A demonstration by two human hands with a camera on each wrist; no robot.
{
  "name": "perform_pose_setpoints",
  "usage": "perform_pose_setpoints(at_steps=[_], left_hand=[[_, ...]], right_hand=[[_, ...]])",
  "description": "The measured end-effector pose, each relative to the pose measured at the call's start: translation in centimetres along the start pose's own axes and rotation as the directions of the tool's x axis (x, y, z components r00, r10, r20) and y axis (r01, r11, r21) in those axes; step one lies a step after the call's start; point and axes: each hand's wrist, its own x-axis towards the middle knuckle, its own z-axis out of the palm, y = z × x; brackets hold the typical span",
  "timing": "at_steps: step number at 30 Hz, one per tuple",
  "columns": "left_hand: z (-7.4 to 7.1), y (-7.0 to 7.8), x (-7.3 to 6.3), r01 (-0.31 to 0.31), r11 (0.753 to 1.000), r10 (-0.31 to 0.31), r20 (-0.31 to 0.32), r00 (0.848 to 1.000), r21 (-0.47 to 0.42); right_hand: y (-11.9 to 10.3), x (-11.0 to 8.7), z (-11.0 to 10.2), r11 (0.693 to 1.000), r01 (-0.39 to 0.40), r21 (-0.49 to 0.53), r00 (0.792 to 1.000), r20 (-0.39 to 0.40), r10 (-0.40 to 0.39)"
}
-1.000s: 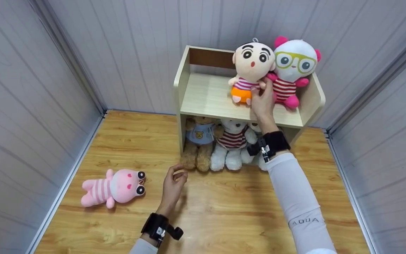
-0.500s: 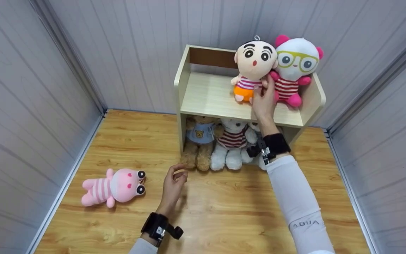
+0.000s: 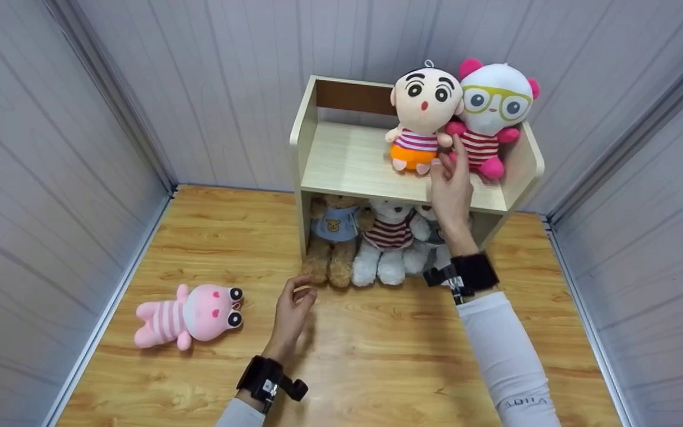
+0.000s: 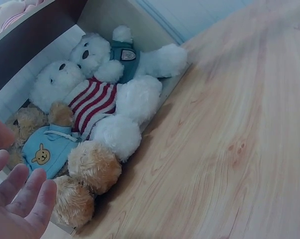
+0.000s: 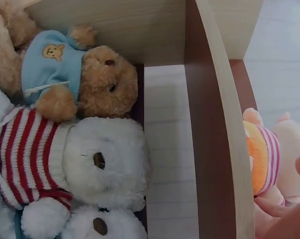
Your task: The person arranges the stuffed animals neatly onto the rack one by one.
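Note:
On the upper shelf point(image 3: 347, 160) sits a boy doll point(image 3: 425, 110) in a striped top and orange shorts. Beside it leans a panda plush point(image 3: 495, 104) with pink ears and yellow glasses. My right hand point(image 3: 453, 190) is in front of these two, fingers extended near the boy doll's arm and holding nothing. Down by the floor, my left hand point(image 3: 291, 311) hangs with loosely bent fingers, close to the brown teddy bear point(image 3: 335, 243) on the lower shelf. A pink frog plush point(image 3: 190, 316) lies on its back on the floor at the left.
Two white bears sit beside the brown one in the lower compartment, one in a striped sweater point(image 4: 92, 104), one in a green top point(image 4: 131, 62). The wooden shelf unit's side panel point(image 3: 301, 154) rises left of the upper shelf. Panelled walls point(image 3: 69, 148) enclose the floor.
My right hand has let go of the boy doll and drawn back toward me and down. The boy doll stays seated against the panda plush. My left hand has kept its place.

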Motion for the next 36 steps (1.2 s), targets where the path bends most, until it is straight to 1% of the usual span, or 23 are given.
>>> perform_pose_setpoints(at_steps=[2,4,7,10,14,16,18,21,23,25,26,30,33,36], left_hand=[[-0.1,0.0,0.0,-0.005,1.0,0.005,-0.001,1.0,0.007],[-0.1,0.1,0.0,-0.013,1.0,0.013,-0.001,1.0,0.019],[-0.3,0.2,0.1,-0.007,0.999,0.007,0.005,1.0,0.034],[-0.4,0.3,0.2,0.018,0.999,-0.019,0.011,1.0,0.043],[-0.6,0.4,0.3,0.044,0.997,-0.045,0.014,0.999,0.059],[-0.7,0.4,0.3,0.044,0.997,-0.045,0.014,0.999,0.071],[-0.8,0.4,0.4,0.04,0.995,-0.042,0.018,0.999,0.087],[-1.2,0.4,0.5,0.025,0.993,-0.03,0.037,0.999,0.112],[-1.6,0.2,0.6,0.014,0.991,-0.022,0.058,0.998,0.135],[-2.1,0.0,0.7,0.003,0.988,-0.015,0.076,0.997,0.154],[-2.4,0.0,0.7,-0.002,0.987,-0.012,0.083,0.996,0.164],[-3.3,0.3,0.7,-0.003,0.979,-0.016,0.09,0.996,0.203],[-3.9,0.4,0.9,-0.019,0.97,-0.003,0.09,0.996,0.24],[-4.5,0.3,1.0,-0.032,0.958,0.005,0.097,0.995,0.285]], right_hand=[[0.3,-0.7,-0.4,0.999,0.039,0.015,0.999,-0.032,-0.039],[0.7,-1.6,-0.7,0.994,0.083,0.065,0.995,-0.055,-0.079],[1.4,-3.2,-1.0,0.976,0.15,0.156,0.987,-0.081,-0.139],[2.0,-5.0,-1.1,0.952,0.221,0.211,0.974,-0.104,-0.203],[2.6,-7.2,-1.3,0.932,0.309,0.19,0.949,-0.133,-0.287],[3.1,-8.0,-1.5,0.925,0.332,0.182,0.94,-0.143,-0.31],[4.2,-8.7,-1.8,0.921,0.349,0.172,0.934,-0.143,-0.327],[6.4,-9.7,-2.4,0.911,0.366,0.188,0.928,-0.153,-0.341],[8.0,-10.5,-3.0,0.912,0.365,0.189,0.928,-0.157,-0.339],[9.5,-11.3,-3.5,0.921,0.341,0.186,0.936,-0.161,-0.314],[10.2,-11.7,-3.8,0.931,0.318,0.18,0.943,-0.16,-0.291],[10.7,-13.7,-4.9,0.967,0.203,0.154,0.972,-0.15,-0.181],[10.7,-15.0,-5.3,0.978,0.153,0.144,0.981,-0.144,-0.132],[12.0,-15.9,-5.5,0.982,0.138,0.126,0.983,-0.134,-0.121]])
